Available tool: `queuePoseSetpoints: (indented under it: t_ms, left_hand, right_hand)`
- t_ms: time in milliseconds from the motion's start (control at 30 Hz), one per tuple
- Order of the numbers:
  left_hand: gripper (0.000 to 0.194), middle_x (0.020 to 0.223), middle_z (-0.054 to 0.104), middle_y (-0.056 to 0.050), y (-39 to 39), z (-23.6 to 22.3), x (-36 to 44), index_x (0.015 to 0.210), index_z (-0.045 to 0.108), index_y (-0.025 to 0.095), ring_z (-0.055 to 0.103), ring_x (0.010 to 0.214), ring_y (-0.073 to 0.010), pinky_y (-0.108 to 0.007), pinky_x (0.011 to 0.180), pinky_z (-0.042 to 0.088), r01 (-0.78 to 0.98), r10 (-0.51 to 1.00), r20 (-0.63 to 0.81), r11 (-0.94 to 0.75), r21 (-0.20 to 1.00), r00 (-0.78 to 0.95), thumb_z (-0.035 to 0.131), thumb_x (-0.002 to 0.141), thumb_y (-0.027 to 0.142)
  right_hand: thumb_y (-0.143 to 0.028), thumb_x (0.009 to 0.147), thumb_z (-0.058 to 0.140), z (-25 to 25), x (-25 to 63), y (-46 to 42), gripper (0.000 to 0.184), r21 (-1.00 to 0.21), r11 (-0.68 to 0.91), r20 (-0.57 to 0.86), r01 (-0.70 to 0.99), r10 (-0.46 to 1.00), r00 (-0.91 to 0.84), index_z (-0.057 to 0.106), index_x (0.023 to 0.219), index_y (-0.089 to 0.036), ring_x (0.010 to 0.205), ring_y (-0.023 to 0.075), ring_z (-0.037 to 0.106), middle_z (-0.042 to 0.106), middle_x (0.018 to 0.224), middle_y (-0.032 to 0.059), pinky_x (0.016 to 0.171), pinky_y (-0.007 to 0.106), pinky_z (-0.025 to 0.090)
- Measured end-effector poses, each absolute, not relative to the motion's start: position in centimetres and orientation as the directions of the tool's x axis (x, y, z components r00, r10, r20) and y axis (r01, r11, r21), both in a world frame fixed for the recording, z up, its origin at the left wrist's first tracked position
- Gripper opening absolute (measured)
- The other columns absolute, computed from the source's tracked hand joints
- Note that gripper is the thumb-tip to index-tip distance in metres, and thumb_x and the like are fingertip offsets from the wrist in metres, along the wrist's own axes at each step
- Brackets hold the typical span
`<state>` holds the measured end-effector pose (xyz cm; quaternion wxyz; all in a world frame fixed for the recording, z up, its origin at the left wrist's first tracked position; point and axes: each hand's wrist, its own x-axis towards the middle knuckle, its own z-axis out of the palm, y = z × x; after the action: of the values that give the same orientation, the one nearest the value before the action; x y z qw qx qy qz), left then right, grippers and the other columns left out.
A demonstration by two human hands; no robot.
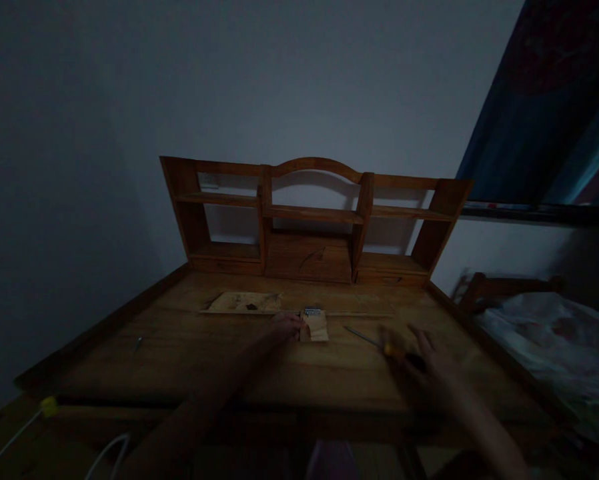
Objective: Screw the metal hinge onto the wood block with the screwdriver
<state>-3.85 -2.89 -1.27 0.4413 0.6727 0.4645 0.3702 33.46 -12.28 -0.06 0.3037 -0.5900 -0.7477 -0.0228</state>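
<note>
My left hand is closed at the left edge of a small flat piece of wood, fingers pressed against it. A small metal fitting, perhaps a lock or hinge, sits at the top edge of this piece. To the right, my right hand is smeared by motion, around the yellow and black handle of a screwdriver. The screwdriver's shaft points left toward the wood piece. Behind them lies a long thin wooden board, with a torn brownish sheet near its left end.
A wooden desk carries a shelf unit at its back against the wall. A small metal object lies at the desk's left. White cables with a yellow end hang at lower left. Plastic-covered things stand at right.
</note>
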Motion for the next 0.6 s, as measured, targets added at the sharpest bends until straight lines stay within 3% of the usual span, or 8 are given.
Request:
queuePoseSetpoints:
  t_ms: [133,267,400,533,600]
  left_hand:
    - [0.032,0.049,0.053,0.000,-1.3,-3.0,-4.2,0.061,0.059,0.016,0.051,0.041,-0.0116,-0.023,0.041,0.038,0.164,0.940,-0.069,0.014,0.986,0.333,0.070,0.071,0.044]
    - [0.024,0.064,0.064,-0.005,-0.4,-4.2,-5.3,0.072,0.061,0.016,0.060,0.051,-0.0142,-0.027,0.053,0.048,0.038,0.912,-0.131,0.126,0.991,0.390,0.076,0.067,0.035]
    - [0.021,0.083,0.070,-0.010,-0.3,-5.0,-6.2,0.078,0.063,0.017,0.067,0.070,-0.0207,-0.035,0.069,0.053,-0.091,0.884,-0.119,0.178,0.980,0.452,0.075,0.068,0.031]
    - [0.031,0.088,0.071,-0.011,-0.4,-5.3,-6.5,0.085,0.065,0.015,0.068,0.074,-0.0242,-0.040,0.074,0.052,-0.297,0.836,-0.054,0.253,0.921,0.546,0.078,0.064,0.033]
    - [0.032,0.084,0.071,-0.010,-0.6,-5.1,-6.3,0.085,0.065,0.015,0.068,0.071,-0.0232,-0.039,0.073,0.051,-0.305,0.828,-0.059,0.271,0.913,0.557,0.080,0.063,0.031]
  right_hand:
    - [-0.036,0.086,0.050,-2.3,36.3,-12.7,0.048,-0.285,0.313,0.277,0.906,0.932,-0.234,0.054,0.132,-0.023,0.102,0.0305,0.064,0.063,0.119,0.0158,0.088,0.045,0.051]
    - [-0.040,0.089,0.049,1.1,35.0,-12.0,0.037,-0.327,0.343,0.210,0.881,0.935,-0.286,0.061,0.122,-0.029,0.094,0.0266,0.068,0.068,0.111,0.0113,0.079,0.038,0.054]
    - [-0.040,0.084,0.059,9.4,32.8,-8.7,0.022,-0.331,0.499,0.380,0.801,0.847,-0.370,0.068,0.099,-0.028,0.084,0.0232,0.068,0.072,0.096,0.0064,0.071,0.032,0.053]
    - [-0.040,0.079,0.068,18.5,27.7,-4.9,0.028,-0.233,0.622,0.598,0.747,0.698,-0.394,0.065,0.101,-0.024,0.077,0.0198,0.067,0.071,0.091,0.0037,0.065,0.029,0.051]
    - [-0.041,0.077,0.071,21.4,24.4,-3.5,0.032,-0.199,0.681,0.675,0.705,0.617,-0.405,0.063,0.103,-0.023,0.077,0.0186,0.066,0.070,0.090,0.0016,0.065,0.028,0.049]
